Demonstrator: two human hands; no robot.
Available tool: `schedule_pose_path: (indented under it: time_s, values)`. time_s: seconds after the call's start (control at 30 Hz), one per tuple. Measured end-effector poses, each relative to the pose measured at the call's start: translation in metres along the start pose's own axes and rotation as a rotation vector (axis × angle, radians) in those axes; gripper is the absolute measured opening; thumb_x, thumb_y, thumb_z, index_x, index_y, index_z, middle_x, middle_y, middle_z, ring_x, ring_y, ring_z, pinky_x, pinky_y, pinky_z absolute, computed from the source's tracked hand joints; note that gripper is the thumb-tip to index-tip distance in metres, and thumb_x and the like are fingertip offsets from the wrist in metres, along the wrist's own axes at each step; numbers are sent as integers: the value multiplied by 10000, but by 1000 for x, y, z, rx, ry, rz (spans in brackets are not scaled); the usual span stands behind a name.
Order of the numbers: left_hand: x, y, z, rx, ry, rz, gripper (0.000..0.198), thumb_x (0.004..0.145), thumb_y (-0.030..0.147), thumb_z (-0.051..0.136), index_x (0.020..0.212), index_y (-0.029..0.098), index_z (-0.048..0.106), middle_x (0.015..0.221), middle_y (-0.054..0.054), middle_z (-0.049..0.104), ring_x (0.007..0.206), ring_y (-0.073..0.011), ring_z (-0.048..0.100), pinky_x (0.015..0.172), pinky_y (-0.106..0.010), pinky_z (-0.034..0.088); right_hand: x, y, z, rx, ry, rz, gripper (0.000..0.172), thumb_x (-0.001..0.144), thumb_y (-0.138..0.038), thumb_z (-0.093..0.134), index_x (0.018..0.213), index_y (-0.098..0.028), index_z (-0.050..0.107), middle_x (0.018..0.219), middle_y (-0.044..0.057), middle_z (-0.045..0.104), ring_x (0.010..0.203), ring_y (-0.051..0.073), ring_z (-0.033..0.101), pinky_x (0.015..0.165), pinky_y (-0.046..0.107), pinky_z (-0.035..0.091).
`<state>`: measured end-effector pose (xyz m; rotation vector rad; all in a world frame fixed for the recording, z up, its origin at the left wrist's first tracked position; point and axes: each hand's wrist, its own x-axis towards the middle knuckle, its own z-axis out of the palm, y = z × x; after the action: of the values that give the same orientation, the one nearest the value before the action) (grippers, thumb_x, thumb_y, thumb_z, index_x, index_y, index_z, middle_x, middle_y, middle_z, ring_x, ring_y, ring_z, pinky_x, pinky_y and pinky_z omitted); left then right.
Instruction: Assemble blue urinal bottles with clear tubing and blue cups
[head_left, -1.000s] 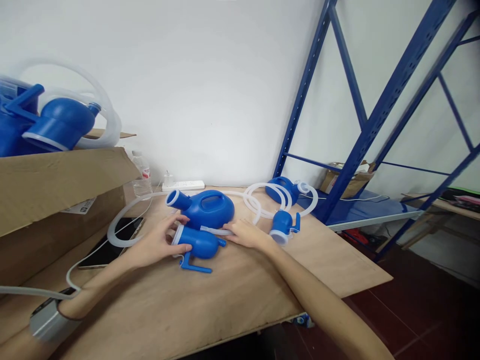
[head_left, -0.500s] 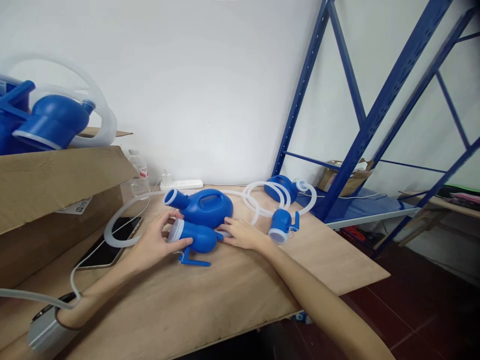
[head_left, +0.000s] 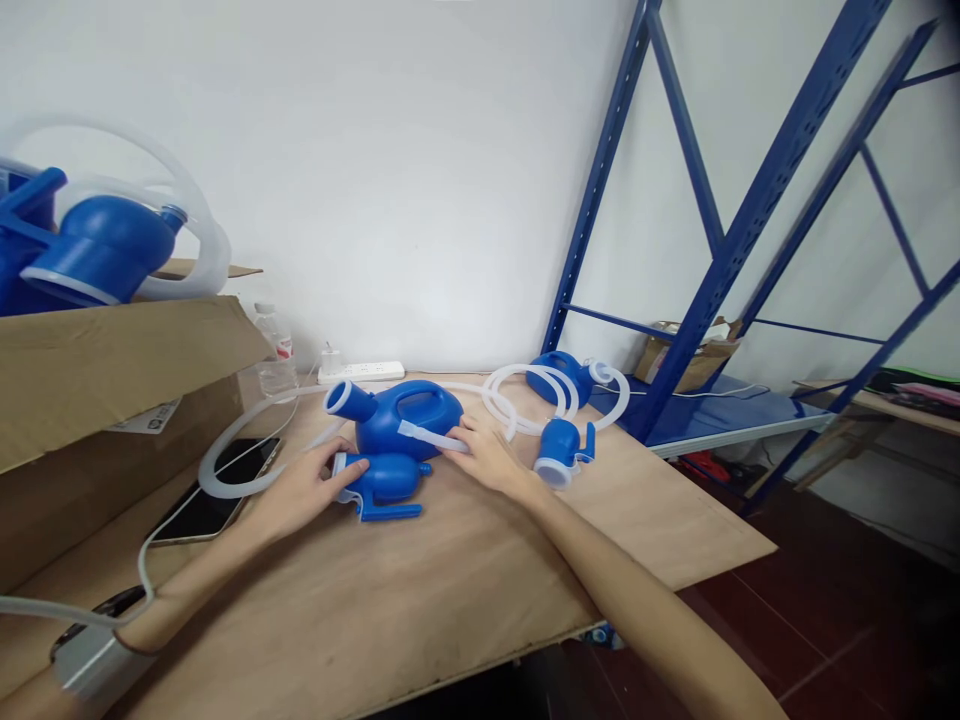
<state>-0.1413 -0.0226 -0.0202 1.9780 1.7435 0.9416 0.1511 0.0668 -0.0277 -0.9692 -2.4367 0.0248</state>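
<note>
Translucent tube [head_left: 431,437] has lifted away from the blue spout [head_left: 426,468].

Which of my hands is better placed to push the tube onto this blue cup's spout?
Likely your right hand: it grips the tube near its free end, close to the spout. Your left hand holds the blue cup at the opposite, rim end.
</note>
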Motion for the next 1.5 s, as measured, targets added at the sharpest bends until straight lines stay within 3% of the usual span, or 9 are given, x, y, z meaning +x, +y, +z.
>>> schedule_pose_path:
  time_s: [0.23, 0.57, 0.73, 0.9, 1.07, 1.17, 1.3, 1.4, 1.5]
  values:
    - [-10, 7, 14, 20, -100, 132, 509, 923, 676, 478, 1026, 239, 718, 931, -62, 775, 841, -291, 707, 805, -387, 528, -3, -11, 10, -33, -45, -72, 169, 1002, -329, 631, 1079, -191, 692, 1048, 48, 646, 886, 177, 635, 775, 289, 469]
    - [-16, 7, 25, 3, -81, 179, 496, 942, 638, 523, 1169, 223, 673, 1174, -79, 761, 1045, -306, 705, 942, -431, 541, -6, -11, 12, -90, 80, -179, 164, 962, -310, 670, 1086, -203, 683, 987, 41, 688, 824, 181, 657, 673, 277, 438]
    - [-20, 20, 38, -75, -89, 241, 410, 968, 569, 519, 1139, 241, 697, 1120, -52, 771, 1024, -281, 716, 935, -411, 570, -8, -18, 13, -197, 214, -378, 191, 985, -346, 600, 1047, -183, 677, 883, 44, 674, 742, 170, 615, 606, 291, 401]
    - [-19, 27, 67, -96, -26, 321, 355, 996, 470, 523, 1249, 244, 628, 1225, -92, 719, 1128, -295, 686, 1030, -458, 550, -2, -22, 7, -391, 296, -763, 247, 1023, -309, 511, 858, -189, 650, 737, 18, 603, 625, 142, 528, 531, 306, 347]
    - [-16, 37, 73, -30, 54, 378, 439, 1034, 460, 460, 1386, 213, 546, 1377, -137, 625, 1293, -296, 588, 1110, -498, 493, 13, -19, -39, -577, 441, -1022, 265, 994, -245, 543, 741, -207, 609, 666, -9, 539, 561, 118, 467, 486, 273, 331]
    - [-13, 41, 52, 49, 182, 448, 334, 1050, 372, 420, 1261, 208, 620, 1312, -122, 647, 1220, -268, 620, 1071, -459, 508, 22, -22, -84, -663, 537, -1115, 313, 979, -269, 601, 671, -217, 586, 638, -13, 516, 562, 123, 446, 484, 277, 338]
    - [-2, 33, 16, 227, 458, 486, 263, 1017, 309, 442, 1079, 194, 670, 1172, -123, 674, 1106, -269, 659, 988, -427, 525, 30, -21, -141, -793, 618, -1129, 363, 952, -276, 651, 610, -219, 543, 605, -13, 496, 565, 129, 410, 485, 303, 313]
    - [6, 19, -3, 431, 558, 364, 331, 991, 360, 444, 1180, 178, 645, 1281, -167, 647, 1212, -330, 613, 1000, -466, 494, 30, -8, -174, -911, 589, -1052, 424, 986, -317, 604, 587, -222, 498, 568, -22, 456, 526, 127, 369, 468, 308, 276]
    - [12, 4, -13, 592, 415, 103, 572, 967, 460, 440, 1429, 128, 494, 1442, -216, 575, 1334, -402, 533, 1002, -527, 472, 26, 12, -198, -923, 527, -901, 440, 1011, -383, 557, 605, -221, 512, 567, -9, 463, 537, 137, 404, 483, 306, 280]
